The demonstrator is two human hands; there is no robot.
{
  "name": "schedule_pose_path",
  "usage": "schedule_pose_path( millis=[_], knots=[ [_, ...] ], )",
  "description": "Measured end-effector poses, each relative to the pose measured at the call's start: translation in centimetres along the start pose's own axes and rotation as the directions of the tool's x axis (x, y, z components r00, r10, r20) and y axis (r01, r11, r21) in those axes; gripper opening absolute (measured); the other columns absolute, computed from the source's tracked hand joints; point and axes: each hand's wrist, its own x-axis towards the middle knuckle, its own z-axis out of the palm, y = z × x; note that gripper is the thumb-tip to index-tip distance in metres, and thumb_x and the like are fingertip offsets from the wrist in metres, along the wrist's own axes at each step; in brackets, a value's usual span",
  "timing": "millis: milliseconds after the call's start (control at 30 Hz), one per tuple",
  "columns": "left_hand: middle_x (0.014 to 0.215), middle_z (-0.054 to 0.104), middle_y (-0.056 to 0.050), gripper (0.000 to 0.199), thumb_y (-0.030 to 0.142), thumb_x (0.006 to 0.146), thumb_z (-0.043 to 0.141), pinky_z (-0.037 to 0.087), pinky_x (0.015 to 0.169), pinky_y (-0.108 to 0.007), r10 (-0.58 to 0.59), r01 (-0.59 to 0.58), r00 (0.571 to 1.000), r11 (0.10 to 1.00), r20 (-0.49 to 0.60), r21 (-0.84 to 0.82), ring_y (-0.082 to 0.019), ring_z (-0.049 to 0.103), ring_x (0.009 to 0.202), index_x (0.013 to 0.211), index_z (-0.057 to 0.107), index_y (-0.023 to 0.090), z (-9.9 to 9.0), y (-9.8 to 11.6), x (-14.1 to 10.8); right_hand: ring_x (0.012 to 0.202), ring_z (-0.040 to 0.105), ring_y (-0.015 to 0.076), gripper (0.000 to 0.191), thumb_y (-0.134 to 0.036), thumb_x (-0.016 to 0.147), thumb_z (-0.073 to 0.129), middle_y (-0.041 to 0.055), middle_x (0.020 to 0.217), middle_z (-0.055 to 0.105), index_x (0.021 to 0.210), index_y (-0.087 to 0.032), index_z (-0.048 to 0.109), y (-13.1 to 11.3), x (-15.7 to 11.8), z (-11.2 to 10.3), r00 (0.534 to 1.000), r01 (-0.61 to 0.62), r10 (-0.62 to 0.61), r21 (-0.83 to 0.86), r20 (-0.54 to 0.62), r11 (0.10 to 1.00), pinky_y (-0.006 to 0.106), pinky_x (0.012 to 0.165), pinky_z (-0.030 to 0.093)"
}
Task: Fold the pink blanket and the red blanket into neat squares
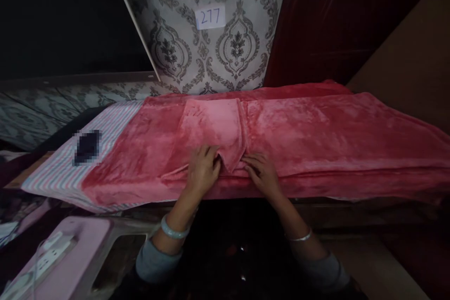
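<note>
Left hand [203,171] fingers gripping pink fleece blanket [298,131] fold; right hand [262,176] fingers spread on it.

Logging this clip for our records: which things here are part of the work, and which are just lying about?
Part of the work: left hand; right hand; pink fleece blanket.

Lying about: pixelated dark object on blue-and-pink striped sheet; white power strip on pink plastic stool.

surface: a long low bed or bench, cannot tell which, its wooden edge [30,173] showing at the left end
cover: a striped sheet [105,136] in blue, white and pink
on it: a pink fleece blanket [316,136], spread lengthwise, with a fold near the middle
also on it: a blurred dark object [86,146] on the striped sheet, just beside the blanket's end
</note>
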Motion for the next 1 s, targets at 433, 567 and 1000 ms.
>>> schedule_pose_path(
  millis=[433, 567, 1000],
  knots=[
    [0.097, 0.066, -0.008, 0.016, 0.019, 0.087, 0.061, 0.050, 0.080, -0.038, 0.103, -0.090, 0.991, 0.987, 0.090, -0.135, -0.024, 0.060, 0.094, 0.100, 0.070, 0.022, 2.6, 3.4, 1.0, 0.105, 0.064, 0.0287, 0.028, -0.021, 0.089, 0.053, 0.0108, 0.109, 0.072, 0.106, -0.024, 0.076, -0.1, 0.1, 0.3, 0.997, -0.051, 0.052, 0.014, -0.063, 0.999, 0.047, 0.092, 0.053],
    [0.116, 0.066, -0.012, 0.042, 0.010, 0.078, 0.062, 0.051, 0.088, -0.047, 0.171, -0.164, 0.981, 0.983, 0.093, -0.082, -0.030, 0.059, 0.105, 0.119, 0.068, 0.020, 2.7, 3.5, -1.0, 0.102, 0.062, 0.0283, 0.040, -0.011, 0.074, 0.052, 0.0105, 0.105, 0.068, 0.103, -0.023, 0.076, -0.1, -0.2, 0.4, 0.995, -0.041, 0.040, -0.012, -0.087, 0.999, 0.045, 0.088, 0.053],
    [0.117, 0.071, -0.008, 0.051, 0.004, 0.086, 0.040, 0.053, 0.098, -0.042, 0.180, -0.110, 0.981, 0.831, 0.076, -0.545, -0.021, 0.064, 0.110, 0.124, 0.068, 0.023, 0.6, 1.4, -0.7, 0.099, 0.062, 0.0262, 0.041, -0.059, 0.087, 0.060, 0.0093, 0.100, 0.065, 0.080, -0.022, 0.074, -0.5, 0.7, -0.7, 0.943, -0.316, 0.333, 0.276, -0.018, 0.908, 0.041, 0.088, 0.052]
  ],
)
